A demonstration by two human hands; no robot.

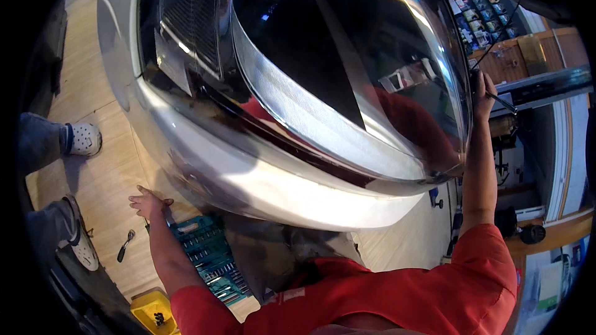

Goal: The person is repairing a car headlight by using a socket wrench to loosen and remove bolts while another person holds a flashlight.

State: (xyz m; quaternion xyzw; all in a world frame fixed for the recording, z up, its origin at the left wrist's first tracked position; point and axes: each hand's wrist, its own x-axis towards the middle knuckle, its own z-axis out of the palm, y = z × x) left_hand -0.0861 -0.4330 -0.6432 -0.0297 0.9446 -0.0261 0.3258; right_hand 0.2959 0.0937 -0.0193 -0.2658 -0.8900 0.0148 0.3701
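Observation:
Before me stands a large vehicle body part with a white-silver lower panel (pixel 248 177) and a glossy dark, see-through cover (pixel 298 56) that reflects my red sleeves. Low on the left, my left hand (pixel 151 203) is open with fingers spread, empty, above the floor beside a teal socket set case (pixel 214 267). A ratchet wrench (pixel 126 246) lies on the floor near that forearm. My right hand (pixel 483 96) is closed around a slim dark tool (pixel 501 104) at the right edge of the cover; its tip and exact kind cannot be made out.
A person's legs in white clogs (pixel 85 139) stand at the left. At the lower left is a yellow tray (pixel 146 307) with small dark parts. Shelves and a wooden counter (pixel 546 46) stand on the right, with a dark round knob-like object (pixel 532 234) lower down.

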